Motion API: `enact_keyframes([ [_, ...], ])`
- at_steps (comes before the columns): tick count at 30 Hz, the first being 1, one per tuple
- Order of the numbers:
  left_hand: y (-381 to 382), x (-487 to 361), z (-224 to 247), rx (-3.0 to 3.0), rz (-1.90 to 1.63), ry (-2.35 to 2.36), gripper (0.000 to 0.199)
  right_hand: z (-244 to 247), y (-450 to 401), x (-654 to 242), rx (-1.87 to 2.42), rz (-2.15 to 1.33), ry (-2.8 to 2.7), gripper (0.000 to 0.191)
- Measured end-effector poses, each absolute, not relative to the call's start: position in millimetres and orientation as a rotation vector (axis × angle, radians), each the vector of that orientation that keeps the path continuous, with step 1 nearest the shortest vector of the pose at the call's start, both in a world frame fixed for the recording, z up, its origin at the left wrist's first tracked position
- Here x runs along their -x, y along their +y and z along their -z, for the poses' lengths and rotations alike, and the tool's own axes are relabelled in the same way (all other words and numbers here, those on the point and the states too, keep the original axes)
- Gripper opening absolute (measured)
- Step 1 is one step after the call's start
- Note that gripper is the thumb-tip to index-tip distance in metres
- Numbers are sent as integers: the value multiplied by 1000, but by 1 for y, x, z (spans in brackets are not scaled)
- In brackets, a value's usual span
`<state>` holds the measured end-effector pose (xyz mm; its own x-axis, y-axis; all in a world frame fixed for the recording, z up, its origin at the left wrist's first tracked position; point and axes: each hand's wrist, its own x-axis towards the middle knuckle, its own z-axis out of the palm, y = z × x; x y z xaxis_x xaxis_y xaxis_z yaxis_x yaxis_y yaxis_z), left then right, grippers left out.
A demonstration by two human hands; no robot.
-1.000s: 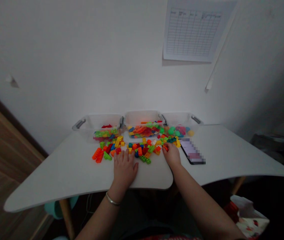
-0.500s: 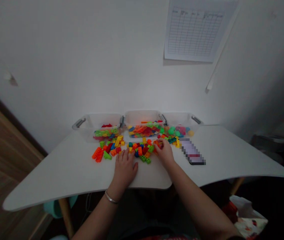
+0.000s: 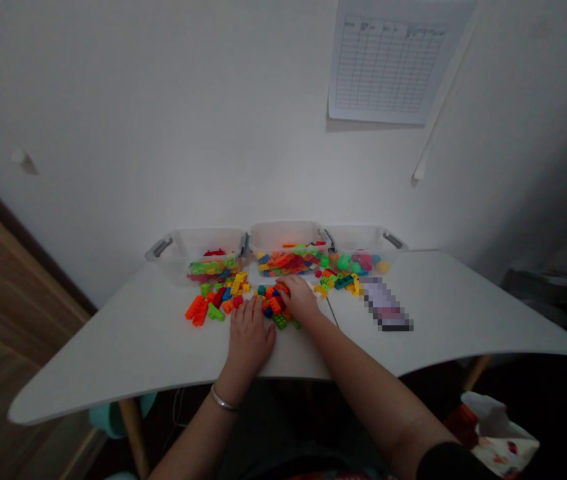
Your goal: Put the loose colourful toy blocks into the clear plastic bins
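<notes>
Across a white rounded tabletop (image 3: 113,353), a right hand (image 3: 299,300) curls over loose multicoloured plastic bricks (image 3: 273,305).

Its fingers bend down into the heap, but whether they grip a brick cannot be told. Just beside it and apart, a left hand (image 3: 249,337) with a silver bangle (image 3: 223,400) lies open and spread, its fingertips at the pile's near side. Small, packed pieces like these suit fingertip picking better than a flat palm. Three clear plastic bins with grey handles (image 3: 283,235) line the back edge, close behind the bricks; a black phone with a blurred screen (image 3: 386,305) lies to the right. Open tabletop remains on both sides, while the front edge runs close under the left hand.
</notes>
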<state>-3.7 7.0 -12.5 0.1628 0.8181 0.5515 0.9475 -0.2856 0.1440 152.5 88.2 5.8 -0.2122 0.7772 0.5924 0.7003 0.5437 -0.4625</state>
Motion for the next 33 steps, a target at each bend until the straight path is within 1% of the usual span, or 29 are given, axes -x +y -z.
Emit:
enact_keyframes([
  [4, 8, 4, 15, 2202, 839, -1683, 64, -5, 87, -146, 1132, -111, -2000, 29],
  [8, 9, 5, 17, 2216, 812, -1643, 62, -9, 81, -157, 1153, -49, -1926, 29],
  [13, 9, 6, 20, 2205, 787, -1610, 59, -13, 72, -204, 1533, 62, -1823, 35],
  [16, 10, 6, 21, 2201, 799, -1596, 58, -9, 67, -235, 1794, 165, -1858, 39],
  [18, 10, 5, 22, 2194, 797, -1600, 58, -4, 63, -248, 1883, 224, -1907, 39],
  [22, 10, 5, 22, 2191, 802, -1608, 58, 5, 58, -257, 1859, 306, -1984, 34],
  [27, 10, 6, 21, 2207, 809, -1634, 57, 3, 54, -253, 1839, 359, -1960, 22],
  [30, 10, 7, 20, 2234, 801, -1642, 58, 2, 52, -250, 1859, 332, -1922, 17],
  [33, 10, 7, 20, 2248, 814, -1647, 58, 5, 50, -250, 1875, 219, -1866, 10],
])
